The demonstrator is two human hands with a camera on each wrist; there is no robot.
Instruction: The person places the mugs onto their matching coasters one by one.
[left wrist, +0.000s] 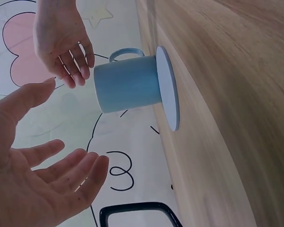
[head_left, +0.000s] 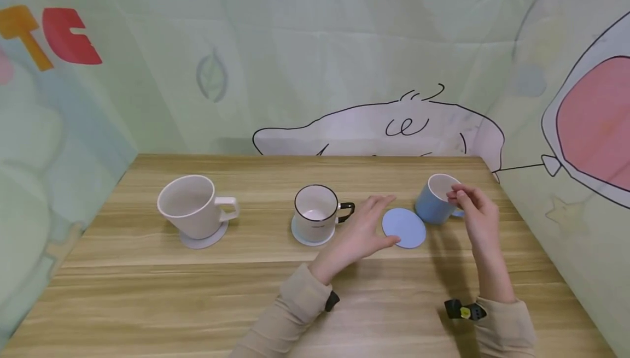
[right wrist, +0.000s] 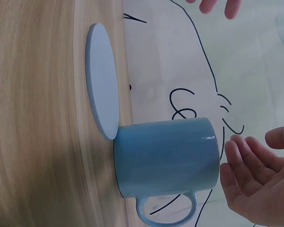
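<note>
A blue mug with a pale inside stands upright on the table at the right, its handle pointing right. Just left of it a round light-blue coaster lies flat. My right hand hovers by the mug's rim, fingers loosely bent and holding nothing; whether a fingertip touches the rim I cannot tell. Above the coaster's left side my left hand is spread, thumb apart from the fingers, with nothing in it. In the right wrist view the fingers are beside the mug's mouth.
A white mug with black rim and handle stands on a pale coaster, close to my left wrist. Farther left, a wide white cup rests on another coaster. A printed cloth hangs behind the wooden table.
</note>
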